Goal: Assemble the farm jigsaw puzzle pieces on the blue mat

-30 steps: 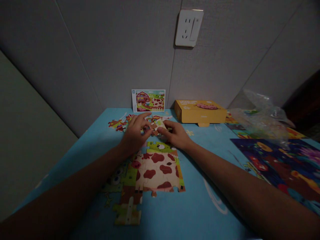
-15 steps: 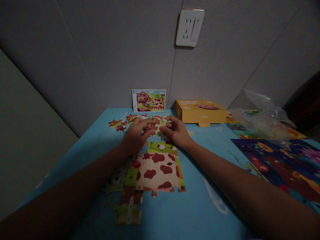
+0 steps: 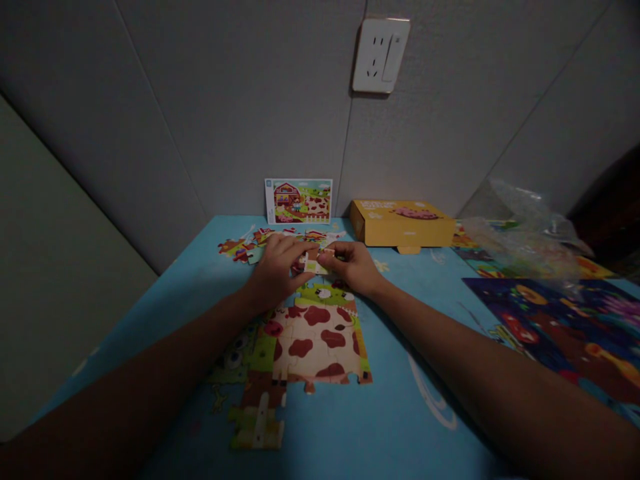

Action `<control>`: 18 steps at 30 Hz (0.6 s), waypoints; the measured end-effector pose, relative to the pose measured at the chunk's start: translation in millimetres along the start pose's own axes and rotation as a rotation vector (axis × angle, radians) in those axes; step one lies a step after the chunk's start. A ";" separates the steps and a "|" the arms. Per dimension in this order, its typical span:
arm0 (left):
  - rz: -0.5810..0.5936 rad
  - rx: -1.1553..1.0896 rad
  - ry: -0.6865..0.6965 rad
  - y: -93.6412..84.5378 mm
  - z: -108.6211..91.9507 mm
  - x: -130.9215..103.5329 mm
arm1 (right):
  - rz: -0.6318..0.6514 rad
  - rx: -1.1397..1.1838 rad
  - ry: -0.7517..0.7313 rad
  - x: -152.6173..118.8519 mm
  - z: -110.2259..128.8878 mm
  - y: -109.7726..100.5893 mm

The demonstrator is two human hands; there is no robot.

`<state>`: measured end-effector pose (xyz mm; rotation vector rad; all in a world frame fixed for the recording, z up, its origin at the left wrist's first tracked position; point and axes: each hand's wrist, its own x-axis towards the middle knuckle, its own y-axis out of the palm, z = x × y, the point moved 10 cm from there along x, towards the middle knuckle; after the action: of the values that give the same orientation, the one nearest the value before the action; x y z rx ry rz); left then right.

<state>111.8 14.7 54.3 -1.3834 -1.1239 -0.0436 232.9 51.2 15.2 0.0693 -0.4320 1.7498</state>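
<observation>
Both hands meet above the far edge of a partly joined puzzle (image 3: 317, 343) showing a spotted cow. Between thumb and fingers, my right hand (image 3: 356, 268) grips a small puzzle piece (image 3: 315, 263) with brown, white and green on it. My left hand (image 3: 276, 273) has its thumb and fingers apart at the piece's left side; whether it grips the piece is unclear. Loose pieces (image 3: 234, 249) lie beyond and left of the hands. A picture card (image 3: 303, 201) of the farm scene leans against the wall.
A yellow box (image 3: 407, 230) stands at the back, right of the card. Clear plastic wrapping (image 3: 530, 250) lies farther right, beside a dark blue puzzle (image 3: 555, 333). A socket plate (image 3: 381, 57) is on the wall.
The piece at my right fingertips now shows nearer and more upright between the hands. My left hand's fingers have shifted slightly right and its thumb has lowered.
</observation>
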 end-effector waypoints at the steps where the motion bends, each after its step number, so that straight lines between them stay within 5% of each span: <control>1: -0.006 0.012 -0.001 -0.9 0.1 0.1 | -0.004 0.028 0.012 0.4 -0.9 -0.3; 7: -0.125 0.044 -0.051 -13.0 7.7 -0.7 | -0.232 0.399 0.131 3.6 -22.9 -26.6; 18: -0.144 0.067 -0.042 -14.2 6.7 -1.7 | -0.120 0.261 0.057 5.0 -15.5 -16.5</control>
<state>98.2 15.0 62.3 -1.2474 -1.2482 -0.0804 250.4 63.5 6.4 0.2269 -0.1528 1.6768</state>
